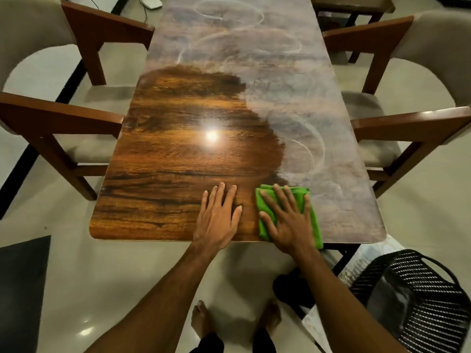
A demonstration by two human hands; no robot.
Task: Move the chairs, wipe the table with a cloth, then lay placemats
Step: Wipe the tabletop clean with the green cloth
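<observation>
A long wooden table (163, 174) runs away from me; its near left part shines clean, while the far and right parts carry a pale dusty film with swirl marks. A folded green cloth (309, 200) lies near the front right edge, and my right hand (288, 220) presses flat on it with fingers spread. My left hand (219, 217) rests flat on the bare wood just left of the cloth, holding nothing. One armchair (51, 118) stands at the left side and another armchair (407, 118) at the right, both drawn back a little from the table.
A black mesh basket (413, 301) sits on the floor at my right, by patterned mats (367, 261) under the table corner. A dark mat (23, 289) lies at lower left. A white device (152, 2) with a cable lies beyond the far end. My bare feet stand on the tiled floor.
</observation>
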